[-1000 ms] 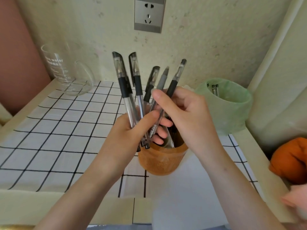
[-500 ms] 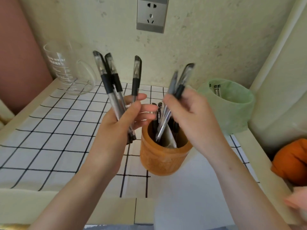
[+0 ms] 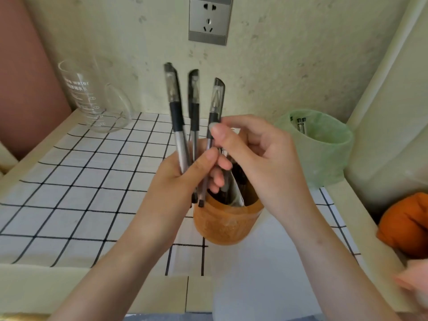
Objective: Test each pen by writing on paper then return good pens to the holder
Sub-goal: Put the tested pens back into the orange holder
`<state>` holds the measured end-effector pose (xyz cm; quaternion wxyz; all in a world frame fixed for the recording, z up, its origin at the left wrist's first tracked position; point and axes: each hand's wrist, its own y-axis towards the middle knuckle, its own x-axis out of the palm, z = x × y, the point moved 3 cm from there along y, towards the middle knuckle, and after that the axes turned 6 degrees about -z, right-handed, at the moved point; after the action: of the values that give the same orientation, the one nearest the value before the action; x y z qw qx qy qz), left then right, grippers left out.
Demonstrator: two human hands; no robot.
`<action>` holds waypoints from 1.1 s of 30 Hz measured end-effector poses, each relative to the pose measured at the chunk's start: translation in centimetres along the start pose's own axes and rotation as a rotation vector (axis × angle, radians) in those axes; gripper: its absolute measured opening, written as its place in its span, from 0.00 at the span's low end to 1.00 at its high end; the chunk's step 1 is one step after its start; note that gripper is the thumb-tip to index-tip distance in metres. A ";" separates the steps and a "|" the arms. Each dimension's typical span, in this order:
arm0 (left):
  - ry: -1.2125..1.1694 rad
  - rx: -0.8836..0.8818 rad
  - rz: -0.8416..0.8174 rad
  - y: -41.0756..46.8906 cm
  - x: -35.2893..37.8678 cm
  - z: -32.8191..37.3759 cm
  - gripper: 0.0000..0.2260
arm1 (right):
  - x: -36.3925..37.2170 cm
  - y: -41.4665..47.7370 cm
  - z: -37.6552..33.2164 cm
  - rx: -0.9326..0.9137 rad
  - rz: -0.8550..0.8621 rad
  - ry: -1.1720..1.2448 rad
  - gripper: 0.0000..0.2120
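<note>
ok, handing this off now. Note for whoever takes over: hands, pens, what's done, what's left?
Left hand grips three pens upright, caps on, above the holder.
Right hand pinches the rightmost pen with its fingers.
Other pens stand in the holder. The paper lies in front of it, with no marks visible.
Done: cannot tell which pens are tested.
Left: uncap and test each held pen on the paper, then return the good ones to the holder.
</note>
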<state>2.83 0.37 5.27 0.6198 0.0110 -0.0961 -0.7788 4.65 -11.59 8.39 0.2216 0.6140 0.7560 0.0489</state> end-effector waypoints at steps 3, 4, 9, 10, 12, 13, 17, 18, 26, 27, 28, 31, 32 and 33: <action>0.039 -0.017 -0.124 0.1 0.4 0.1 0.13 | -0.2 0.2 0.0 0.033 0.012 -0.005 0.15; 0.057 -0.019 -0.157 0.2 0.4 0.2 0.14 | -0.3 0.2 0.0 0.039 0.020 -0.013 0.15; 0.103 -0.046 -0.341 -0.1 1.1 -0.2 0.16 | -0.5 0.0 0.2 0.145 -0.030 0.116 0.11; 0.094 -0.059 -0.348 -0.2 1.2 -0.4 0.16 | -0.5 -0.1 0.2 0.146 -0.032 0.122 0.10; 0.062 -0.057 -0.348 -0.2 1.3 -0.3 0.16 | -0.4 -0.1 0.0 0.118 -0.025 0.142 0.12; 0.029 -0.049 -0.333 -0.1 1.3 -0.1 0.15 | -0.4 -0.1 -0.1 0.087 -0.005 0.138 0.14; -0.074 0.003 -0.034 0.4 -0.1 -0.1 0.11 | -1.5 0.3 0.1 -0.011 0.200 0.129 0.18; -0.036 0.030 0.066 0.4 -0.7 -0.3 0.09 | -1.9 0.4 0.2 -0.021 0.242 0.128 0.19; 0.012 0.002 0.228 0.3 -0.5 -0.5 0.11 | -0.6 0.3 0.5 -0.006 0.133 -0.171 0.12; -0.042 -0.003 0.226 0.2 -0.3 -0.6 0.10 | -0.7 0.3 0.5 -0.021 0.137 -0.181 0.13; -0.099 -0.006 0.223 0.3 -0.2 -0.6 0.09 | -0.7 0.3 0.4 -0.034 0.143 -0.199 0.13; -0.135 0.015 0.207 0.2 0.0 -0.4 0.06 | -0.5 0.2 0.3 -0.045 0.089 -0.331 0.11; -0.117 0.028 0.202 0.2 0.2 -0.4 0.06 | -0.4 0.1 0.4 -0.036 0.059 -0.380 0.11; -0.088 0.042 0.202 0.2 0.2 -0.4 0.06 | -0.3 0.1 0.7 -0.021 0.034 -0.416 0.12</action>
<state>3.04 0.04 4.94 0.6899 -0.0197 -0.1401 -0.7099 5.07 -12.01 7.95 0.3784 0.6213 0.6828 -0.0675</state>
